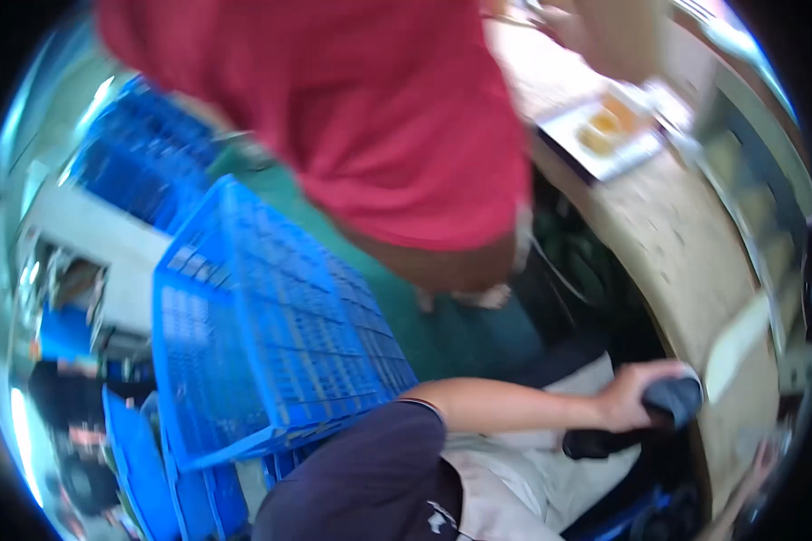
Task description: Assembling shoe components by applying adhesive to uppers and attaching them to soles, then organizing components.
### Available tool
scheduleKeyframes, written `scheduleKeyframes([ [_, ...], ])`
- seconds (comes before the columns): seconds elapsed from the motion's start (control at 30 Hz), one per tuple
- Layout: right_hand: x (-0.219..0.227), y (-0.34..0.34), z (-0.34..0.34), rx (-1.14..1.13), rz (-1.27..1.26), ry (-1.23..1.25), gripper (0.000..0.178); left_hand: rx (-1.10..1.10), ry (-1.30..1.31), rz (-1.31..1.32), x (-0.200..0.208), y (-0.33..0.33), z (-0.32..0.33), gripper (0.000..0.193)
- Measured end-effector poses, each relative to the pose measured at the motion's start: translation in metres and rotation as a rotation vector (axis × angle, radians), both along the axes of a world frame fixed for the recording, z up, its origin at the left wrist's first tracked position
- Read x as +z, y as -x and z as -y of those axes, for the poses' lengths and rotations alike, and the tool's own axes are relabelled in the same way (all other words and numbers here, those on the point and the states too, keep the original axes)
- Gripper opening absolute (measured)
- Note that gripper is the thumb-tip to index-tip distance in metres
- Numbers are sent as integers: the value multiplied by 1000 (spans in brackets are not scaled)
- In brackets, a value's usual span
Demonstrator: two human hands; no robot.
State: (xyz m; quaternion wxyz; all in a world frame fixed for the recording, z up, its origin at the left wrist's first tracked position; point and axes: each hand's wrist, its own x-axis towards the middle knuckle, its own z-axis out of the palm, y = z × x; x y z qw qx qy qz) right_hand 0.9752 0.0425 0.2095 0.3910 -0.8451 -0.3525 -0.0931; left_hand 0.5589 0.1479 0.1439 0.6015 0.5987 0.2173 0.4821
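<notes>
My left arm, in a dark navy sleeve, reaches to the right across light-coloured trousers. At the table's near edge my left hand (630, 397) is closed round a rounded dark grey-blue thing (672, 399), too blurred to name. Just below that hand is a black, elongated piece (595, 443); whether it joins the held thing I cannot tell. Low at the right, a forearm rises from the bottom edge to what appears to be my right hand (763, 457), small and smeared near the rim. Its fingers cannot be made out.
A person in a red shirt (406, 135) stands close in front. Large blue plastic crates (280, 316) fill the left side. Along the right runs a tan worktable (686, 243) bearing a white tray (564, 135) with yellow round items, and a pale flat strip (736, 350).
</notes>
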Motion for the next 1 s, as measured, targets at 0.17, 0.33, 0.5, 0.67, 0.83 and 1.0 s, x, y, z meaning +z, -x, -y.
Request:
scheduleKeyframes([
  [0.17,-60,34,-23,-85,-41,-133,64,232,-11,-250,-48,-4,-40,74],
  [0.33,-99,241,-57,736,-315,16,88,116,18,-352,-97,-41,-37,77],
  [0.5,-116,248,-61,551,-203,-1,73,51,-22,-334,-103,-37,-32,73],
  [0.67,-128,268,-65,603,-143,-5,64,31,-408,-501,-87,-3,-52,71],
  [0.83,-118,266,-67,698,-111,23,59,-108,-639,-594,-72,24,-70,70],
  [1.0,-132,266,-70,751,-124,15,54,-85,-652,-649,-74,25,-61,68],
])
